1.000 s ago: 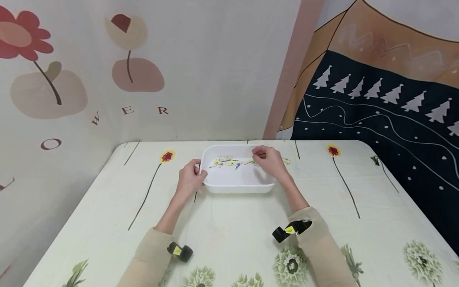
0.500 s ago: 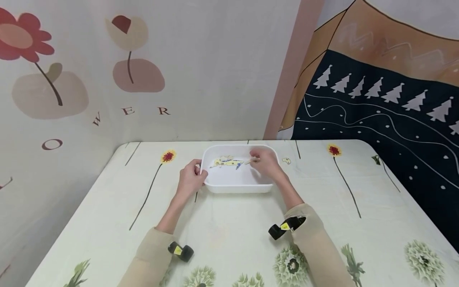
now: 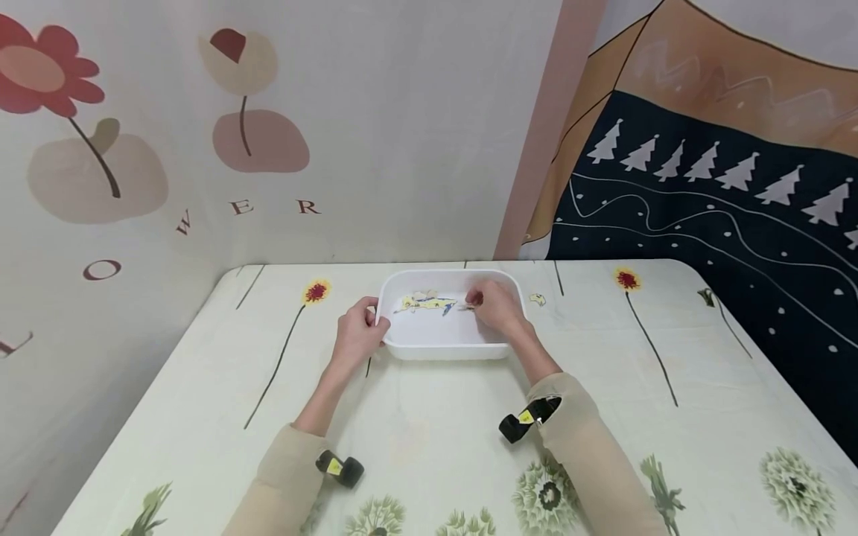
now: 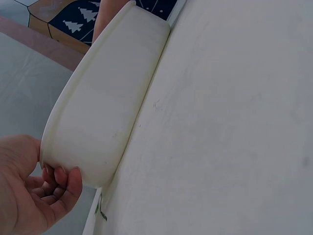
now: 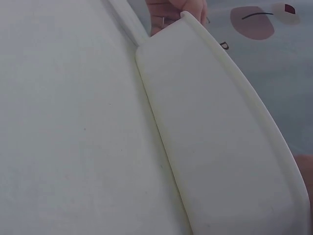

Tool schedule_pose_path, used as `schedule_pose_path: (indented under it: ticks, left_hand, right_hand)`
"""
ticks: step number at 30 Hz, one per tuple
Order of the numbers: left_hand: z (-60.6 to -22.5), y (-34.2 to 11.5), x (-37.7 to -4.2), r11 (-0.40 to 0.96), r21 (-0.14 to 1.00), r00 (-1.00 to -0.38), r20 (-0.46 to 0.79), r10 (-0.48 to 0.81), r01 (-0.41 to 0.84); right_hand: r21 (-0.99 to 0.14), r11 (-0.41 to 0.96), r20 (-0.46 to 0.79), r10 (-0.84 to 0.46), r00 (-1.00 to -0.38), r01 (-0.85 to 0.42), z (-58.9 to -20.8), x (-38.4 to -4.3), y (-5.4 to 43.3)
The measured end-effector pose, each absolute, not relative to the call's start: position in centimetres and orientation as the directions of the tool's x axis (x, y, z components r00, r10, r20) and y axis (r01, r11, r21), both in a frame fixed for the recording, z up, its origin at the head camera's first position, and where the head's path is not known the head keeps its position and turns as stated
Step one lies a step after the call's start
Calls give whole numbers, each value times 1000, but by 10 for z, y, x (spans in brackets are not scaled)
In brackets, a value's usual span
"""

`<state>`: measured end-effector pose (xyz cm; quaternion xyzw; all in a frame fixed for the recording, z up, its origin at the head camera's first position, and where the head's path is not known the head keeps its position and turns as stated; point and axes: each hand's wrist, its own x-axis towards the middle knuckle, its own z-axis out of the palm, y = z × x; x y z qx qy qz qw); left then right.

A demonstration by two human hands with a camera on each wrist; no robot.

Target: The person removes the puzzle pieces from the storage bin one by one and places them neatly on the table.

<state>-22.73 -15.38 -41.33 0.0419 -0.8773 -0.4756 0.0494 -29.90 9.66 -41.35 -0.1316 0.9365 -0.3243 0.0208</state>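
A white plastic tray (image 3: 447, 352) stands near the far edge of the table, in the middle. My left hand (image 3: 357, 332) grips its left rim, thumb on the rim and fingers curled beneath, as the left wrist view shows on the tray's outer wall (image 4: 93, 107). Flat yellow-and-blue shapes (image 3: 425, 303) lie on the tray floor, left of centre. Over the right half of the tray, my right hand (image 3: 497, 307) pinches a small, flat pale piece (image 3: 464, 306) between thumb and fingertips. Its kind is too small to make out, and the fingers hide part of it.
Just right of the tray, a small yellow-edged shape (image 3: 538, 299) lies on the flower-printed tablecloth (image 3: 415, 432). A hanging cloth (image 3: 402, 186) rises behind the table's far edge. Each forearm wears a black wrist camera.
The right hand has moved slightly down into the tray with the pale piece, and the small shape on the right now shows fully. The left hand keeps its hold on the rim.
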Motion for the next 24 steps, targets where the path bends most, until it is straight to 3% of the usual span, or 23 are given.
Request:
schedule_pose_path:
  ticks: [7,24]
  left_hand:
    - [-413,-154,-227,538,843,-992,44,-122,-28]
    - [-414,-153,-228,530,847,-991,30,-132,-45]
  right_hand:
    - [-585,778,64,-237,-969,-229,-413,-298,95]
    - [-779,583,153,-182,-971,-232,-391,-287,107]
